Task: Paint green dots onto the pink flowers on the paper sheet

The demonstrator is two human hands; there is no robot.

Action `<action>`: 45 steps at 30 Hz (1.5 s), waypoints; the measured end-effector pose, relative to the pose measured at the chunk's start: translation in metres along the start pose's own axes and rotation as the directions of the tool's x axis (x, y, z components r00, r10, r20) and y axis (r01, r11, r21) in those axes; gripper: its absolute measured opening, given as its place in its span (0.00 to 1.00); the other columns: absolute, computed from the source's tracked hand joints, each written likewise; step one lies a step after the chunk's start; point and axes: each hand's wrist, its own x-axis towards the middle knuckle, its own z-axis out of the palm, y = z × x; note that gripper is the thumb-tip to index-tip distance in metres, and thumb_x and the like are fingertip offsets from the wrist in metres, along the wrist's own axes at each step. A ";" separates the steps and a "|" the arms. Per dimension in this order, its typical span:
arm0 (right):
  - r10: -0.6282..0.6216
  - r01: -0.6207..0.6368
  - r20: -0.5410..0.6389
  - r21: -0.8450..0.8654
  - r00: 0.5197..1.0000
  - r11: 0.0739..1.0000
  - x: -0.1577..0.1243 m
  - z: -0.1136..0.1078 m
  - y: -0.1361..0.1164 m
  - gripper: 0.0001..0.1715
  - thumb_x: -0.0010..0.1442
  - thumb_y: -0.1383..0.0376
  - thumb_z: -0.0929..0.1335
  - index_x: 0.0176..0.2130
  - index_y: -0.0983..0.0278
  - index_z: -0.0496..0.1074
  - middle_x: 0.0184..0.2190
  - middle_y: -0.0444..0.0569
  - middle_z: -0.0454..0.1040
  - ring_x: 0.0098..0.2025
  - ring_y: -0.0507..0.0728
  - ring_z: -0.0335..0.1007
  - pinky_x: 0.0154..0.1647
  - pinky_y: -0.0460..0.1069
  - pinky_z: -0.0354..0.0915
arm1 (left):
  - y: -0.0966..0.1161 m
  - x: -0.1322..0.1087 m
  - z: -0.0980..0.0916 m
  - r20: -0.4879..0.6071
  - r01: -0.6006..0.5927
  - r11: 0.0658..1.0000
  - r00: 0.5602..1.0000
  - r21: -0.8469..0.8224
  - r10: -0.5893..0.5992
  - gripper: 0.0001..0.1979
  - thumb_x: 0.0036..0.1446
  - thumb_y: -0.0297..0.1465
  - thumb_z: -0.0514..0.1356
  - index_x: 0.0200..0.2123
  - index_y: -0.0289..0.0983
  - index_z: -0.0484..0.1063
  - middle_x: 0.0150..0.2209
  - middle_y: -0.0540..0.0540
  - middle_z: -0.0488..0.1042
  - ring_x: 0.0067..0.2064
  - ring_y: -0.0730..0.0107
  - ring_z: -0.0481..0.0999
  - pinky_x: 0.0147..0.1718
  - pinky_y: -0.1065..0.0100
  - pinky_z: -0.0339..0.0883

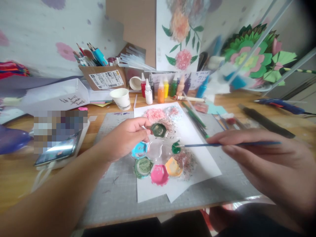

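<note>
My left hand [132, 133] pinches the upper left rim of a clear flower-shaped paint palette [160, 149]. Its wells hold dark green, blue, grey-green, pink, pale orange and bright green paint. Between the fingers of my right hand [261, 154] lies a thin blue paintbrush [204, 144], nearly level. The brush tip is at the bright green paint [176, 147] in the palette's right well. Below the palette is a white paper sheet [204, 168] bearing a pink painted flower [155, 114], a paler blue-pink one [173, 112] and dark speckles.
Behind stand several paint bottles [161, 92], a paper cup [120, 98] and a cardboard box of pens [103, 77]. A phone [59, 148] lies at left on the wooden table. Green pencils [195, 117] and a glue gun [280, 106] are at right. A grey cutting mat [111, 197] is underneath.
</note>
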 end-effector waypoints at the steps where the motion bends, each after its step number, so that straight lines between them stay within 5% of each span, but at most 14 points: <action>1: 0.000 0.000 0.016 0.018 1.000 1.000 0.000 0.000 0.000 0.09 0.56 0.66 0.72 0.33 0.48 0.78 0.35 0.34 0.81 0.36 0.51 0.79 0.38 0.40 0.74 | 0.000 0.000 0.000 0.000 0.001 1.000 1.000 0.002 -0.001 0.06 0.58 0.34 0.57 0.31 0.39 0.66 0.22 0.55 0.72 0.24 0.71 0.74 0.24 0.70 0.61; 9: -0.005 0.001 0.067 0.068 0.998 0.998 -0.003 -0.001 0.005 0.09 0.56 0.66 0.72 0.34 0.49 0.78 0.36 0.35 0.81 0.37 0.49 0.79 0.39 0.37 0.72 | 0.000 0.001 -0.001 -0.026 0.000 1.000 1.000 0.017 0.000 0.05 0.58 0.33 0.57 0.31 0.38 0.67 0.22 0.55 0.71 0.24 0.73 0.73 0.25 0.70 0.61; 20: 0.173 -0.156 -0.027 0.314 0.984 0.937 0.003 -0.001 0.016 0.05 0.51 0.62 0.76 0.32 0.53 0.79 0.33 0.41 0.82 0.36 0.52 0.78 0.40 0.41 0.72 | 0.001 0.001 0.000 -0.027 0.009 1.000 1.000 -0.012 -0.009 0.05 0.57 0.33 0.57 0.31 0.39 0.66 0.22 0.55 0.71 0.23 0.72 0.73 0.22 0.71 0.59; 28: 0.100 -0.096 -0.074 0.059 0.992 0.994 -0.002 0.000 0.006 0.02 0.53 0.57 0.74 0.31 0.51 0.79 0.31 0.39 0.82 0.33 0.51 0.78 0.33 0.38 0.72 | 0.000 -0.001 0.001 -0.010 -0.001 1.000 1.000 0.018 0.001 0.06 0.58 0.34 0.57 0.31 0.39 0.67 0.22 0.54 0.72 0.24 0.71 0.73 0.24 0.70 0.61; 45: 0.160 -0.144 -0.137 0.123 0.978 0.982 0.000 -0.005 0.018 0.05 0.51 0.58 0.76 0.31 0.54 0.79 0.31 0.41 0.81 0.34 0.53 0.76 0.33 0.43 0.70 | 0.004 0.000 0.002 -0.040 -0.005 1.000 0.999 0.020 0.005 0.04 0.56 0.32 0.57 0.30 0.39 0.67 0.22 0.55 0.71 0.22 0.73 0.74 0.22 0.71 0.60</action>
